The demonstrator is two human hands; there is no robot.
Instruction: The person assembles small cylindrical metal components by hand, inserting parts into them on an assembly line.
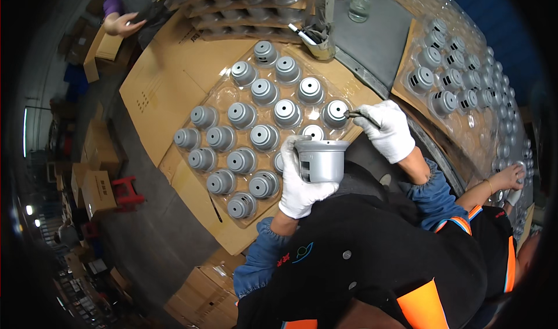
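My left hand (299, 185), in a white glove, grips a silver-grey cup-shaped housing (326, 162) with a wide rim and dark slots in its side. The rim faces up and the body hangs below it. In my right hand (388, 132), also gloved, is a slim dark tool (360, 115), its kind unclear. Its tip points left, in front of a grey housing (334, 109) in the tray; whether it touches cannot be told. Several like housings stand bottom up in a clear plastic tray (224, 88), each with a dark central hole.
Cardboard sheet (157, 85) lies under the tray. Stacked trays (244, 15) rise behind it, beside a cup of pens (319, 47) and a clear bottle (359, 6). Another filled tray (407, 99) is at right. Co-workers' hands show at upper left (123, 24) and far right (507, 178).
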